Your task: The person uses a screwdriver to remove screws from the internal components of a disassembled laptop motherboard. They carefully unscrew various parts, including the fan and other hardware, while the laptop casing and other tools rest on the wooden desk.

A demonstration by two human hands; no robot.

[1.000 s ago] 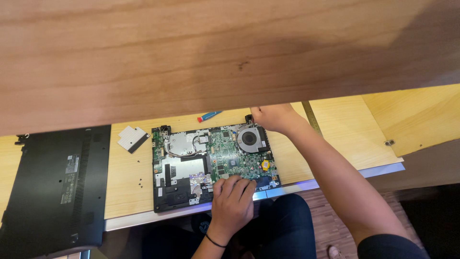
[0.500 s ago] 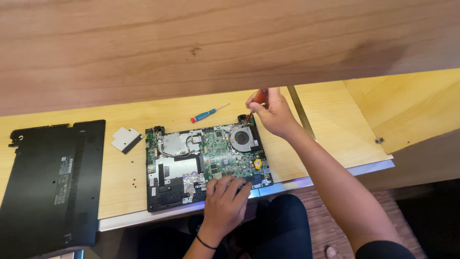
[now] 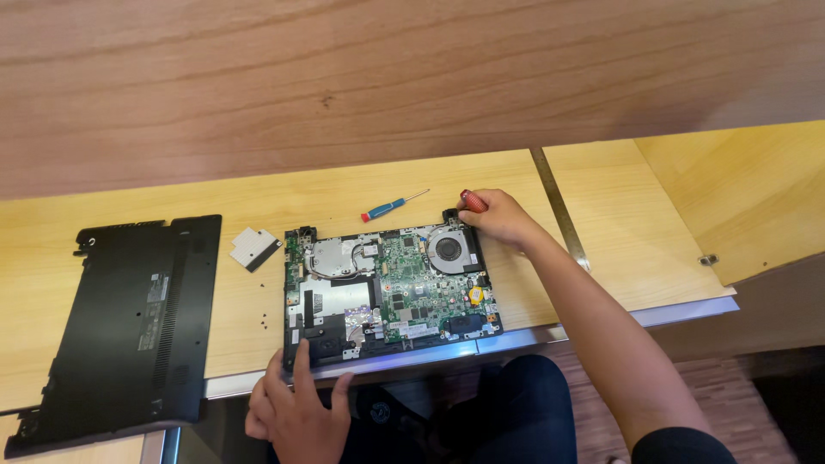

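An opened laptop base (image 3: 391, 292) lies on the wooden desk, its green circuit board, heat pipe and round fan (image 3: 448, 249) exposed. My right hand (image 3: 498, 217) is closed around a red-handled screwdriver (image 3: 472, 202) at the laptop's far right corner, beside the fan. My left hand (image 3: 296, 410) rests on the near left corner of the laptop at the desk's front edge, fingers spread over the rim, holding nothing.
The removed black bottom cover (image 3: 120, 322) lies to the left, overhanging the desk edge. A small metal plate (image 3: 253, 248) and loose screws (image 3: 261, 320) sit between cover and laptop. A blue and red screwdriver (image 3: 391, 206) lies behind the laptop. A wooden shelf (image 3: 412, 77) overhangs above.
My left hand slid from the laptop's near middle to its near left corner. My right hand stays at the far right corner, the red screwdriver handle now showing in its grip.
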